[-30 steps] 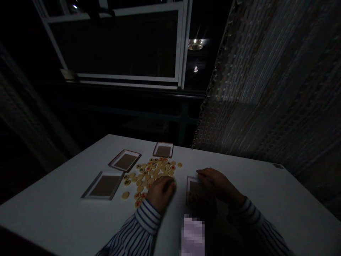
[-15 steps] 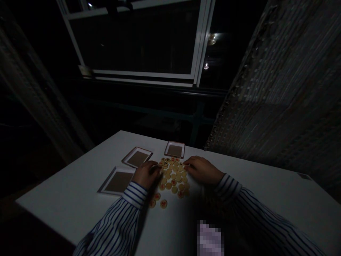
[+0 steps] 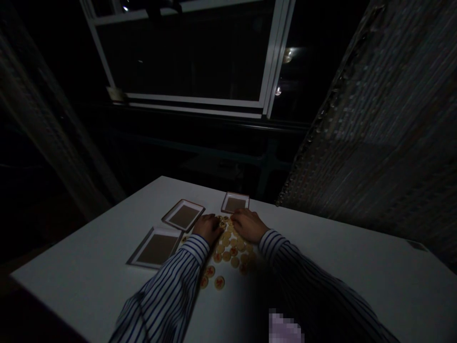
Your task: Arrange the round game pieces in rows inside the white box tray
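Observation:
Round wooden xiangqi pieces (image 3: 226, 256) lie in a loose heap on the white table, some showing red or black characters and many plain side up. At the heap's far left edge is my left hand (image 3: 207, 227), its fingers curled in against the pieces. My right hand (image 3: 249, 225) reaches over the far right of the heap, fingers bent and close together, tips among black-marked pieces (image 3: 223, 225). Whatever either hand pinches is hidden in the dim light. Three red-marked pieces (image 3: 219, 282) lie apart, nearer me. One piece (image 3: 184, 238) rests beside the nearest tray.
Three shallow trays with brown bases stand on the white table (image 3: 89, 252): a near-left tray (image 3: 157, 248), a middle tray (image 3: 183, 216) and a far tray (image 3: 235, 204). A bead curtain (image 3: 374, 143) hangs at the right, and a dark window stands behind.
My right hand has moved left across the far part of the heap. My left hand has shifted slightly right and away from me, uncovering a piece beside the near-left tray.

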{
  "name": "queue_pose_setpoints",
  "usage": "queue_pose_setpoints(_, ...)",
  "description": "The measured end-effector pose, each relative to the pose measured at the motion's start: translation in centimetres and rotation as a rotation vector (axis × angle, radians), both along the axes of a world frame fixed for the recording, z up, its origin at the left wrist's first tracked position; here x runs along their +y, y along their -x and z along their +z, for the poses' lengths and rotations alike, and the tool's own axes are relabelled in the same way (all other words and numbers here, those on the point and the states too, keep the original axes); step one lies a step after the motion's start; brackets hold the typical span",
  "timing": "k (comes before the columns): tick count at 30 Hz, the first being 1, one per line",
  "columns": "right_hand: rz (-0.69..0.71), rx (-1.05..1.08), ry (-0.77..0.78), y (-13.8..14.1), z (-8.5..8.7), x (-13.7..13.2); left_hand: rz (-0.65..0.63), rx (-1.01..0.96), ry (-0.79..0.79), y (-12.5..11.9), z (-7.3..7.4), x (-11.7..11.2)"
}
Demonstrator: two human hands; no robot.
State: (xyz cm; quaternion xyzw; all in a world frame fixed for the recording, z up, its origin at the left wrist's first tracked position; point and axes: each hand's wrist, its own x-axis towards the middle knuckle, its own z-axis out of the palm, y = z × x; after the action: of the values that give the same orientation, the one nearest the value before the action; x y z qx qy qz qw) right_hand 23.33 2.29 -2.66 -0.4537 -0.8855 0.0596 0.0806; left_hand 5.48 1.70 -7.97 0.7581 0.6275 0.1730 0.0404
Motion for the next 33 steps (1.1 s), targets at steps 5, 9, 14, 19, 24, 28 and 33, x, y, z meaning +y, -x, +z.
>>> queue_pose_setpoints(5,-0.011,-0.029,0.011,0.8,-1.0,0.3,-0.017,0.007,0.015,0.0,-0.3,1.0)
queue_pose_setpoints(9,-0.001,-0.052,0.022,1.1,-1.6,0.4,-0.027,0.009,0.024,0.0,-0.5,1.1)
queue_pose_setpoints(14,0.009,-0.051,0.024,1.2,-1.8,0.6,-0.043,0.006,0.026,0.1,-0.8,1.3)
queue_pose_setpoints(19,0.016,-0.041,0.019,1.1,-2.0,0.8,-0.055,0.004,0.029,0.2,-1.2,1.8)
queue_pose_setpoints(24,0.009,-0.019,0.006,1.0,-2.3,1.0,-0.077,0.004,0.021,0.2,-1.6,2.2)
queue_pose_setpoints(28,0.001,-0.011,0.003,0.9,-2.3,0.9,-0.078,-0.005,0.017,0.3,-1.5,2.1)
queue_pose_setpoints(33,-0.01,-0.014,0.026,0.7,-1.7,0.7,-0.065,-0.013,-0.006,0.3,-0.9,1.9)
